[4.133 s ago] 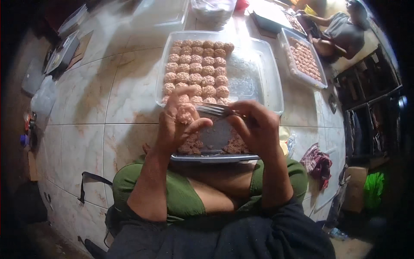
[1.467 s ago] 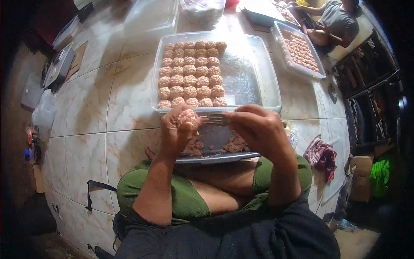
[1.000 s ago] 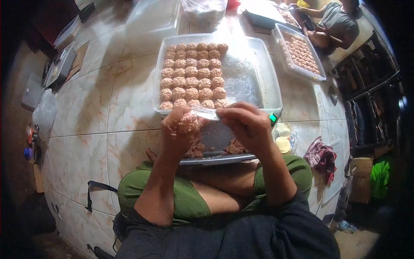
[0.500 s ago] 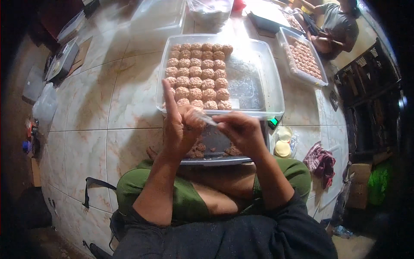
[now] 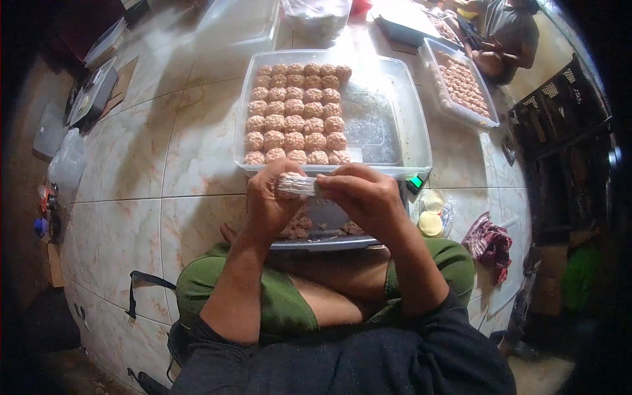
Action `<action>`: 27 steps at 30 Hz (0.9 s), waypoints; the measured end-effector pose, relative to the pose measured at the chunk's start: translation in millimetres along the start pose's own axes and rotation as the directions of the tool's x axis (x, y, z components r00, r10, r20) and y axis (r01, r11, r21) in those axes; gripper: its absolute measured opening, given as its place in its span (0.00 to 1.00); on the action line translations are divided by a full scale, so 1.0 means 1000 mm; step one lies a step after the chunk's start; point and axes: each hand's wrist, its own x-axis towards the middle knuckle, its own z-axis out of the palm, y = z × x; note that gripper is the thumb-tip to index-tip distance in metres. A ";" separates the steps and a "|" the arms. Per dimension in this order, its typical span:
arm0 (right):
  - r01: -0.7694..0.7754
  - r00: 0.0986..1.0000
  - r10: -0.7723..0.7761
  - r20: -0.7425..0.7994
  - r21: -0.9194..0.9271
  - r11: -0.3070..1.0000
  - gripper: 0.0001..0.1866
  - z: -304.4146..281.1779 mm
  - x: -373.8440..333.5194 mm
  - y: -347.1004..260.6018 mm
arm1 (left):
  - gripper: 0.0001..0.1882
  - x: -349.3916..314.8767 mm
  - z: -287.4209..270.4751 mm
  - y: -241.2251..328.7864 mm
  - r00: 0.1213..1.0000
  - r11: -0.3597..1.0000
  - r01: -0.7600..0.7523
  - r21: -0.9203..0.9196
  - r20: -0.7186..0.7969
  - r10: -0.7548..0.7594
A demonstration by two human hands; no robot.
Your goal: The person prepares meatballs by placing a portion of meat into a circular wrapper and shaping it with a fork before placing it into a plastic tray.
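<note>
Our left hand (image 5: 268, 199) had folded its raised forefinger back around the meatball (image 5: 285, 179) it grasped; our right hand (image 5: 365, 194) pinched a fork (image 5: 305, 187) against it, shaping seemingly unfinished.

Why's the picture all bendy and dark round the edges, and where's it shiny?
In the head view, the fisheye lens bends the floor tiles and the rim is dark; also in the head view, glare whitens tiles beyond the clear tray.

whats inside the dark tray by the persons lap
The dark tray holds pinkish-brown ground mixture, heaped at its left and right. The left hand and right hand hide parts of it; anything beneath cannot be seen.
</note>
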 end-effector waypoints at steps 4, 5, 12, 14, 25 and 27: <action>-0.033 0.997 0.039 -0.065 0.095 0.995 0.07 -0.008 0.002 0.000 | 0.08 -0.001 0.007 -0.002 0.995 0.992 0.053 -0.115 -0.073 -0.062; -0.035 0.998 0.037 -0.042 0.049 0.998 0.06 -0.006 0.002 0.001 | 0.08 -0.002 0.005 -0.006 0.996 0.992 0.051 -0.115 -0.073 -0.060; -0.269 0.963 0.269 -0.009 0.043 0.962 0.07 -0.012 0.000 0.009 | 0.57 0.004 0.003 0.017 0.998 0.997 -0.070 0.038 0.004 0.070; -0.368 0.929 0.369 0.010 0.099 0.924 0.08 -0.012 -0.007 0.016 | 0.60 0.003 0.003 0.017 0.999 0.986 0.047 -0.162 0.006 -0.046; -0.080 0.983 0.079 -0.168 0.002 0.997 0.09 0.025 -0.005 -0.004 | 0.12 0.004 -0.011 0.000 0.990 0.987 -0.140 0.073 0.017 0.139; -0.027 0.987 0.023 -0.159 -0.018 0.999 0.09 0.021 -0.002 -0.008 | 0.11 0.002 -0.001 0.010 0.999 0.991 -0.051 -0.120 -0.025 0.048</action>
